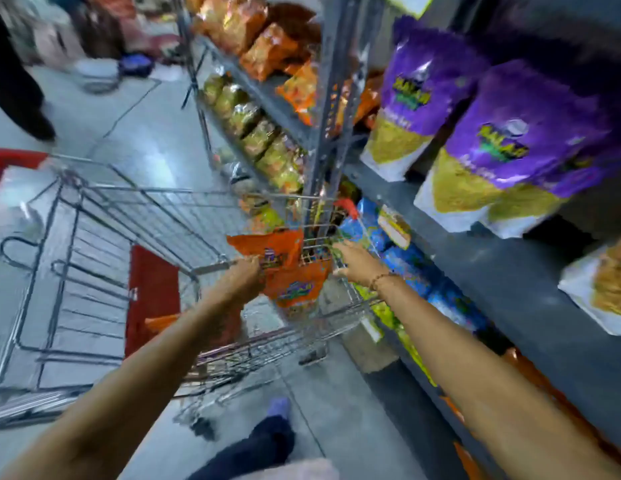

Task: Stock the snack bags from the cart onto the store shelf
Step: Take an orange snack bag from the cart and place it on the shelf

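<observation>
Both my arms reach into a wire cart (136, 216) parked beside a grey store shelf (503, 278) lined with purple snack pouches (510, 143).

My left hand (245, 277) curls closed on an orange snack bag (291, 282) standing in the cart's near corner; my right hand (354, 263), fingers stretched loosely forward, reaches just beside it, touching nothing I can confirm through the blur.
</observation>
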